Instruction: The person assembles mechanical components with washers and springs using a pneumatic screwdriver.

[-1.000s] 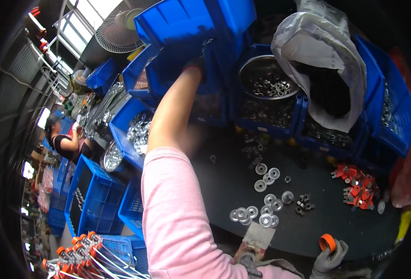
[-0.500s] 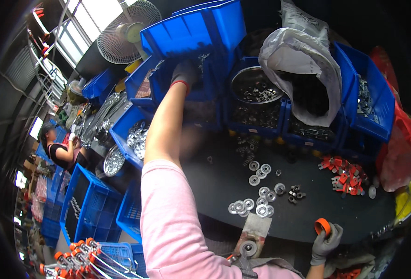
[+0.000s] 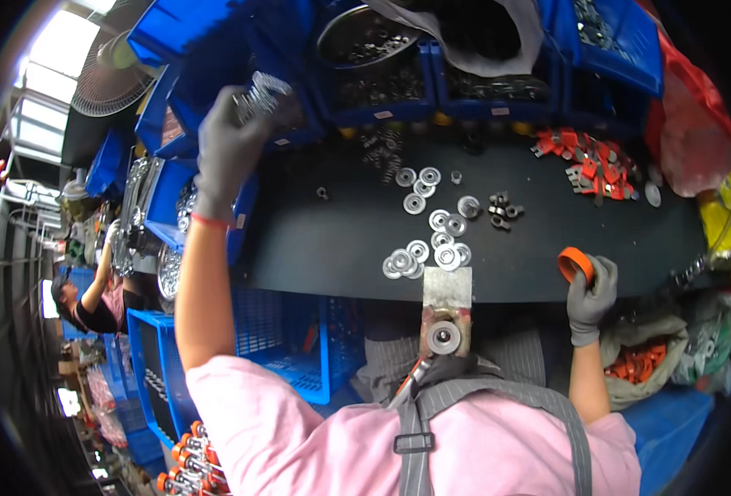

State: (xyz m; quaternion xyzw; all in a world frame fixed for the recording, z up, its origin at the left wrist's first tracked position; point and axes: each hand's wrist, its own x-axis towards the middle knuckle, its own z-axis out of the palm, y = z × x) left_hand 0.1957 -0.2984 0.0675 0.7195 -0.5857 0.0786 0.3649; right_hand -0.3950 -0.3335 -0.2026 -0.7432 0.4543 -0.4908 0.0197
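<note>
My left hand point(image 3: 229, 145), in a grey glove with a red cuff, is raised at the front of the blue bins. Its fingers close on a bunch of small silvery metal parts point(image 3: 264, 97), too blurred to name more exactly. Low at the right, my gloved right hand point(image 3: 593, 299) grips an orange ring point(image 3: 576, 264) between thumb and fingers, over the table's near edge. Between the hands, several round metal discs with centre holes point(image 3: 445, 255) lie in a cluster. Behind a flat metal plate point(image 3: 448, 288), one more disc point(image 3: 443, 336) sits on a small fixture near my body.
Blue bins point(image 3: 497, 97) of metal parts line the table's far side. Orange pieces with metal tabs point(image 3: 601, 169) lie at the right, dark springs point(image 3: 382, 153) farther left. A blue crate point(image 3: 299, 364) stands below. Another person point(image 3: 92, 302) works at the far left.
My left hand has come out of the blue bin with silvery parts and moved left and nearer. The view has shifted. My right hand still holds the orange ring.
</note>
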